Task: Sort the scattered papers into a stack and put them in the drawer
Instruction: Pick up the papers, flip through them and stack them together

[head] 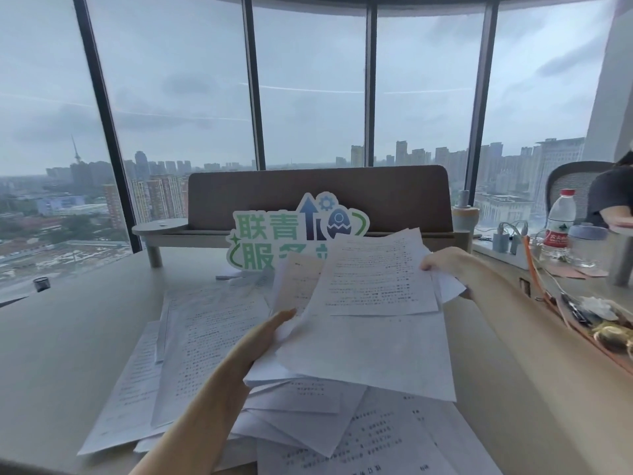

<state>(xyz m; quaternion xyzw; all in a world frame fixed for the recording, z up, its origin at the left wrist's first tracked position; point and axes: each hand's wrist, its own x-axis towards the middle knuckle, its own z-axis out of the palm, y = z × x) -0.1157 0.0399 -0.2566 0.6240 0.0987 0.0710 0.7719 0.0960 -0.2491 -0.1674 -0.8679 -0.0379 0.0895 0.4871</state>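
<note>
Both hands are up over the desk [61, 354] with a loose sheaf of printed sheets [370, 323] between them, and it is anything but squared. The left hand [260, 341] comes in from the near side with its fingers straight and pressed together, flat against the sheaf's left edge; whether the thumb is underneath I cannot tell. The right hand [445, 265] pinches the far right corner of the top sheets, thumb on top, the other fingers hidden behind the paper.

The rest of the scattered papers [191, 341] lie fanned across the desk below and to the left, overlapping at every angle, some running off the near edge of view. No drawer shows anywhere from here.

The trouble I'd expect is slippage. The held sheets are skewed against one another and gripped only at two edges, so any tilt could let the lower ones slide out and drop back onto the pile. The single corner pinch could also crease or tear the top page if the left hand pushes against it.

Just behind stands a green and white cut-out sign [274, 238], near enough for a swinging sheaf to knock it over. Far right, a water bottle [560, 224] and a power strip with cables [510, 241] sit well apart from the work
</note>
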